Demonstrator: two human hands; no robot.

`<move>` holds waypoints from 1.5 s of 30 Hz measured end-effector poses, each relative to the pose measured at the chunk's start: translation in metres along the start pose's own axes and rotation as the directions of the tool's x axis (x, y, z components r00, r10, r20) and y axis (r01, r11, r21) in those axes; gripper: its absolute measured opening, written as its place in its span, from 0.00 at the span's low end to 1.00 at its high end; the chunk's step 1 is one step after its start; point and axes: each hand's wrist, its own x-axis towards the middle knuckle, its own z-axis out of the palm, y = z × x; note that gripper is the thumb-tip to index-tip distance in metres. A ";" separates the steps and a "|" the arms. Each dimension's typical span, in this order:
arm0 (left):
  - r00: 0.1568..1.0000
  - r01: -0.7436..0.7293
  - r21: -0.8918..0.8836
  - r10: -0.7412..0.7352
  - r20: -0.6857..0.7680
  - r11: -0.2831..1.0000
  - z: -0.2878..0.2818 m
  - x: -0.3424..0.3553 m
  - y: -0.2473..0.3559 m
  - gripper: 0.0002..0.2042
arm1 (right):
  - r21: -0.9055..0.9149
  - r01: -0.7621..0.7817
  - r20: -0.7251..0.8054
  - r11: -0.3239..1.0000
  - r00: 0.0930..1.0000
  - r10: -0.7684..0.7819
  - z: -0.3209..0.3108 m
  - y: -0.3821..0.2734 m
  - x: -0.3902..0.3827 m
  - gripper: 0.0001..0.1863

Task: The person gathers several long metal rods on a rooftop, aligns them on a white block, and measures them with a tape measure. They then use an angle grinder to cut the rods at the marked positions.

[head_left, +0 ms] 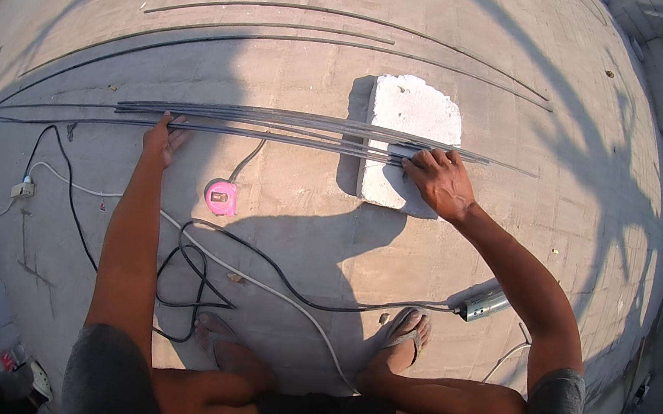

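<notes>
Crosswise, a bundle of thin dark metal rods [233,112] rests over a white block [416,110] on the ground [301,180], the right hand [443,184] pinching rods there with curled fingers, the left hand [164,140] touching them farther left, its pinch unclear, a pink tape measure [221,198] lying nearer the person.

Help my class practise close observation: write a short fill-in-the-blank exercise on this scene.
1. The right hand is at the thin rods, over a block coloured ____.
2. The left hand is also at the rods, and the nearby tape measure is mostly ____.
3. The cable joined to the metal-cased tool is ____.
4. Seen from the person's side, the tool lies to the ____ of the tape measure.

Missing words: white; pink; black; right.
</notes>
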 end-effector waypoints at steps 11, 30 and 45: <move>0.995 -0.050 -0.290 0.024 -0.094 0.956 0.028 0.020 -0.008 0.29 | 0.302 -0.186 0.060 0.935 0.983 0.176 -0.024 0.020 0.039 0.21; 0.997 -0.064 -0.613 0.032 -0.063 0.788 0.076 0.004 -0.033 0.27 | 0.277 -0.033 0.087 0.960 0.996 0.009 -0.001 0.019 0.022 0.27; 1.000 -0.009 -0.449 -0.005 -0.030 0.894 0.060 0.030 -0.033 0.29 | 0.083 -0.046 0.174 0.995 0.984 0.031 0.003 0.020 0.024 0.30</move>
